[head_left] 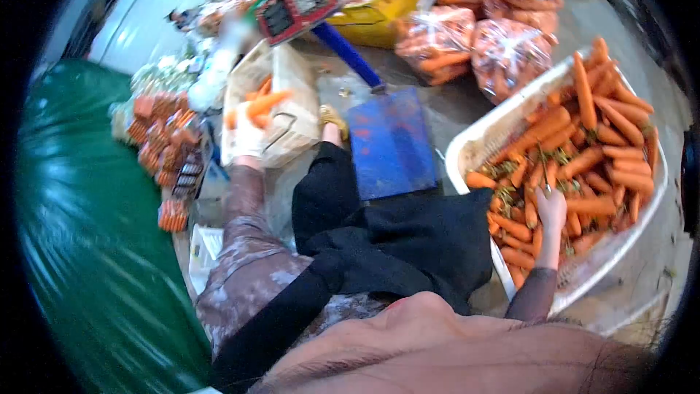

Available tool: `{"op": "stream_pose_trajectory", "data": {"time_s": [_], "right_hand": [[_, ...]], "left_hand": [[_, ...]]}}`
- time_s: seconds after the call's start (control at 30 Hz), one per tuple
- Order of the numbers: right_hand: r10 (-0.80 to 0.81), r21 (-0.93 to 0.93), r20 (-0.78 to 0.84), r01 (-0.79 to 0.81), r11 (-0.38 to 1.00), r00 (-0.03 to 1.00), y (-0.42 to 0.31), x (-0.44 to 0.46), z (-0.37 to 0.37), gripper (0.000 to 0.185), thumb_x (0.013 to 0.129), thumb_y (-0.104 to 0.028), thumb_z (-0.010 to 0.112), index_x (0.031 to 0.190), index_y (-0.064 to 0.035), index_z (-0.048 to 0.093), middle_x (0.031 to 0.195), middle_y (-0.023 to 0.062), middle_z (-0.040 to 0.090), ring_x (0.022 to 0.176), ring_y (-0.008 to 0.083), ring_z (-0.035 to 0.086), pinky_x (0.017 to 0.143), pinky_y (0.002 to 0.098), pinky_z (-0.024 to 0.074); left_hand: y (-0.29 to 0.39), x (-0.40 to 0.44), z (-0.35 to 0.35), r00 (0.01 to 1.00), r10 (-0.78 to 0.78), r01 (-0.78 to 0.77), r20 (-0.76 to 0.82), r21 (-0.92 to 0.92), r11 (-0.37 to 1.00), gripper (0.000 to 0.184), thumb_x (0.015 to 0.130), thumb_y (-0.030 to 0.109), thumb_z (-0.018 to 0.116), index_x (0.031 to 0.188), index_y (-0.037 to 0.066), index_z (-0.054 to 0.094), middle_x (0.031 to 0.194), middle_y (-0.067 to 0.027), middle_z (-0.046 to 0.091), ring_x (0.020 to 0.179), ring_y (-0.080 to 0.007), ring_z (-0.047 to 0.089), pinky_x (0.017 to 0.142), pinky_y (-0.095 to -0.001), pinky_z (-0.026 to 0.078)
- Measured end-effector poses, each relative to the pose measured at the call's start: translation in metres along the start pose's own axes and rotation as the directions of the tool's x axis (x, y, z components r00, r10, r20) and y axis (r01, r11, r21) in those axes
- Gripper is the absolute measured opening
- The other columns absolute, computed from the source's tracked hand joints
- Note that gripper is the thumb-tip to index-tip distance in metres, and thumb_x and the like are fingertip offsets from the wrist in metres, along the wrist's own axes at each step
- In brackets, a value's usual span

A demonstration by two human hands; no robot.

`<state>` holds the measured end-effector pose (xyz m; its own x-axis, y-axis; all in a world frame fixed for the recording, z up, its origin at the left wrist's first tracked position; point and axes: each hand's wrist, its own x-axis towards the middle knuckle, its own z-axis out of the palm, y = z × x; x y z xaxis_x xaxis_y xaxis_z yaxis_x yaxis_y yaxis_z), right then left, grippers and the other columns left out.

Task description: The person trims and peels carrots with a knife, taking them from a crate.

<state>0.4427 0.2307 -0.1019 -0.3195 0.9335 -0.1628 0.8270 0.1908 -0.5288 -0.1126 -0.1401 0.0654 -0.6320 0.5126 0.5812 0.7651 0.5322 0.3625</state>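
Note:
My left hand (248, 137), in a white glove, grips several carrots (268, 104) at the near left part of a cream plastic crate (295, 106). More orange shows behind the glove, but I cannot count the pieces. Over the large white tub (467, 147) on the right, my right hand (552, 206) is closed around a thin knife (544, 164) whose blade points away from me. Beneath it lies a heap of loose carrots (576, 164) with green and brown leaf stubs among them.
A blue platform scale (394, 142) with a red display (299, 6) stands between crate and tub. Bagged carrots (510, 58) and a yellow crate (386, 7) are at the back. Packed carrots (164, 138) lie left, beside a green tarp (95, 233).

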Motion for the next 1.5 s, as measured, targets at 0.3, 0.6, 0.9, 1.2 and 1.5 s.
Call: {"op": "stream_pose_trajectory", "data": {"time_s": [0.3,0.6,0.9,1.2,1.5], "right_hand": [[0.139,0.194,-0.132,-0.112,0.975,0.981,-0.018,-0.009,-0.031,0.038,0.079,-0.040,0.063,0.089,-0.0037,0.067,0.076,0.0213,0.064,0.076,0.0373,0.064,0.069,0.0435,0.0491],[0.345,0.769,-0.167,-0.096,0.631,0.924,0.003,-0.013,-0.055,0.026,0.082,-0.025,0.070,0.071,-0.0023,0.061,0.055,-0.0032,0.053,0.050,0.0046,0.045,0.046,0.0244,0.0355],[0.350,0.764,-0.238,-0.048,0.643,0.906,-0.010,-0.031,-0.090,0.025,0.081,-0.021,0.068,0.071,0.0004,0.060,0.055,-0.0022,0.050,0.054,0.0056,0.042,0.050,0.0276,0.0376],[0.244,0.822,-0.210,0.036,0.568,0.947,-0.027,-0.039,-0.087,0.026,0.085,-0.015,0.066,0.065,-0.0042,0.052,0.058,-0.0075,0.044,0.054,0.0023,0.037,0.048,0.0225,0.0290],[0.228,0.701,-0.212,-0.014,0.713,0.950,-0.017,-0.029,-0.068,0.028,0.080,-0.027,0.066,0.079,0.0003,0.064,0.063,0.0137,0.062,0.058,0.0244,0.060,0.060,0.0363,0.0468]], "left_hand": [[0.038,0.110,0.113,0.720,-0.018,0.693,0.694,-0.716,0.080,0.036,0.091,0.019,0.053,0.119,-0.004,0.053,0.112,-0.0199,0.060,0.103,-0.0271,0.058,0.090,-0.0351,0.047],[0.411,-0.059,0.299,0.131,0.565,0.446,0.815,-0.557,0.700,0.047,0.084,0.024,0.064,0.122,-0.001,0.050,0.111,-0.0110,0.059,0.104,-0.0152,0.055,0.084,-0.0273,0.046],[0.478,-0.149,0.420,0.623,0.070,0.511,0.779,-0.473,0.717,0.055,0.066,0.031,0.073,0.105,-0.005,0.060,0.108,-0.0209,0.063,0.097,-0.0296,0.062,0.082,-0.0373,0.048],[0.497,-0.127,0.426,0.324,0.392,0.551,0.861,-0.509,0.662,0.055,0.064,0.029,0.079,0.107,-0.002,0.061,0.093,-0.0088,0.067,0.080,-0.0199,0.064,0.076,-0.0340,0.051],[0.499,-0.146,0.391,0.156,0.472,0.582,0.868,-0.467,0.666,0.065,0.068,0.033,0.075,0.120,0.000,0.055,0.122,-0.0169,0.048,0.116,-0.0277,0.047,0.095,-0.0384,0.040]]}}
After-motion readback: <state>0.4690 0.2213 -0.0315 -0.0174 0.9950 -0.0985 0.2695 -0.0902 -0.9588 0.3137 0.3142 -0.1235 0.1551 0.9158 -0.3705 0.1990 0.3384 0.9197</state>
